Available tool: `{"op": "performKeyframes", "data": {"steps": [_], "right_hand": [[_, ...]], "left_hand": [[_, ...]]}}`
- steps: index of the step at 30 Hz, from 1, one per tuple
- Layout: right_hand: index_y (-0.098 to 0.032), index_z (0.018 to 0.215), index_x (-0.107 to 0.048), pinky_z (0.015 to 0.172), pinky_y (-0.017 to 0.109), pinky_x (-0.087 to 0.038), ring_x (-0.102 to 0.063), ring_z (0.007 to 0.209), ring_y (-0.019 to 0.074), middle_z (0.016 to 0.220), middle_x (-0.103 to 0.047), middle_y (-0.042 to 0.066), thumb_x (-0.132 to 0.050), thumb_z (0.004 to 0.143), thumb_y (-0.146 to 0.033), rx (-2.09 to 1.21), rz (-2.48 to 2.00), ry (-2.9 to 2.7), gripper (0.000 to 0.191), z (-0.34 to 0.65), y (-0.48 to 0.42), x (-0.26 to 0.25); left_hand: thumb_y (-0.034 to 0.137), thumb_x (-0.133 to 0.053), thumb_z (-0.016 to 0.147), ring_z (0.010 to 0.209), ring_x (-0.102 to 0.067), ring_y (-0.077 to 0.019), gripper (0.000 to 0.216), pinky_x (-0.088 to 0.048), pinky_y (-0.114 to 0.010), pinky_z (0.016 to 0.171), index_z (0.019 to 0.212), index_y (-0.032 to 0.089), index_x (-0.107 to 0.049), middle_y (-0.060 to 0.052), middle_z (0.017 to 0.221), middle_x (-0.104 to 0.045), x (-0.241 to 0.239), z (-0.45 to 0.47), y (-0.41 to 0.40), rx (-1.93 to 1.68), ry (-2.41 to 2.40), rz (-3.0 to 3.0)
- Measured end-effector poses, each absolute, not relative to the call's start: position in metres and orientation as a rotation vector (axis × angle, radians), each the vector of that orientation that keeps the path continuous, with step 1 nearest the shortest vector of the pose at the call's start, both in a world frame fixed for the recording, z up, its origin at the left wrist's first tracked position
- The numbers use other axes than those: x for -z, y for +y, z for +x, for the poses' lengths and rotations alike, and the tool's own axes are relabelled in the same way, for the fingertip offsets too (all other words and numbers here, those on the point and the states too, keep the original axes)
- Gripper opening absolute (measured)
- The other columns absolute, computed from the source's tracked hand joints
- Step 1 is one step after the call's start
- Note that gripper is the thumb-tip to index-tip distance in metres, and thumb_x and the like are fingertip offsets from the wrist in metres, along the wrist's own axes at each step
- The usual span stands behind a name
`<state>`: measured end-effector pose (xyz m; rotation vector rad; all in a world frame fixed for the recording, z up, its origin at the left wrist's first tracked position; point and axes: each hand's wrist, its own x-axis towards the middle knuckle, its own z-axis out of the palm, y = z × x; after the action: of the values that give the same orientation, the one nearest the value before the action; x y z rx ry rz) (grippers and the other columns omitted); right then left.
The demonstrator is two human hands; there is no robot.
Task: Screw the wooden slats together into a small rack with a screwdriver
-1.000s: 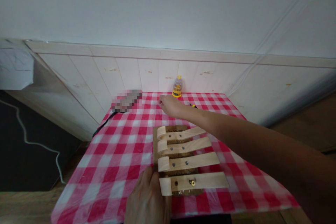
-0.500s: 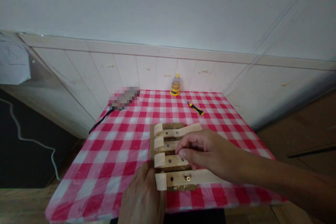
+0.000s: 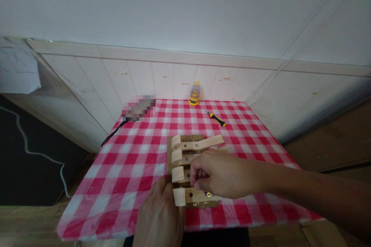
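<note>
Head view: the brown board [image 3: 169,158] is lying on the checked cloth [image 3: 124,185], right of the left hand [image 3: 160,214] and beneath the right hand [image 3: 217,173]. The left is resting against its near-left corner (any grasp is staying hidden). The right is curling its fingers over the wooden strips [image 3: 213,141], near a brass-coloured screw [image 3: 208,194]; whether it is pinching anything cannot be told.

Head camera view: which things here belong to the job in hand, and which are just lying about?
Likely part of the job:
- brown board, at the left hand
- wooden strips, under the right hand
- yellow screw
- black-and-yellow screwdriver, probably
- yellow-based container, perhaps

Seemingly just lying about:
- pixelated object with a dark strap
- paper
- pale cable
</note>
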<state>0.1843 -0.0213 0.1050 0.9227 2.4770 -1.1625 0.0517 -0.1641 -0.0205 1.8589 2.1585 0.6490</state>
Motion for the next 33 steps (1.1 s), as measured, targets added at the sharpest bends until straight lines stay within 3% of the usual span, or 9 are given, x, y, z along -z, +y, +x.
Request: {"op": "performKeyframes", "data": {"steps": [9,19,25,33], "right_hand": [[-0.013,0.084,-0.075,0.048,0.019,-0.04,-0.054,0.051,0.009,0.061,-0.063,-0.004,-0.062,0.077,-0.001,1.516,1.169,2.371,0.019,0.194,-0.005,-0.108],[-0.015,0.091,-0.081,0.052,0.019,-0.038,-0.065,0.061,0.0111,0.074,-0.075,0.001,-0.065,0.082,-0.005,1.118,0.935,2.455,0.021,0.185,-0.023,-0.11],[-0.012,0.092,-0.081,0.051,0.018,-0.036,-0.065,0.063,0.0112,0.077,-0.076,0.002,-0.065,0.08,-0.005,1.108,0.809,2.439,0.02,0.182,-0.024,-0.1],[-0.012,0.083,-0.078,0.049,0.019,-0.035,-0.061,0.061,0.0108,0.069,-0.069,-0.001,-0.06,0.075,-0.003,1.142,0.721,2.422,0.022,0.178,-0.025,-0.091]], "left_hand": [[0.021,-0.044,0.097,0.084,-0.069,-0.0244,0.025,-0.057,-0.036,0.072,0.096,0.019,-0.068,-0.01,0.093,-0.067,0.024,0.045,-0.165,-0.623,2.148,1.94],[0.026,-0.037,0.102,0.079,-0.07,-0.0233,0.034,-0.056,-0.034,0.069,0.087,0.02,-0.067,-0.009,0.088,-0.068,0.017,0.05,-0.166,-0.683,2.228,1.967],[0.024,-0.045,0.098,0.084,-0.071,-0.0236,0.026,-0.058,-0.033,0.072,0.092,0.019,-0.07,-0.009,0.091,-0.071,0.016,0.048,-0.166,-0.751,2.213,1.955],[0.025,-0.039,0.101,0.083,-0.071,-0.0252,0.032,-0.057,-0.036,0.07,0.096,0.02,-0.07,-0.01,0.094,-0.07,0.017,0.049,-0.165,-0.703,2.198,1.918]]}}
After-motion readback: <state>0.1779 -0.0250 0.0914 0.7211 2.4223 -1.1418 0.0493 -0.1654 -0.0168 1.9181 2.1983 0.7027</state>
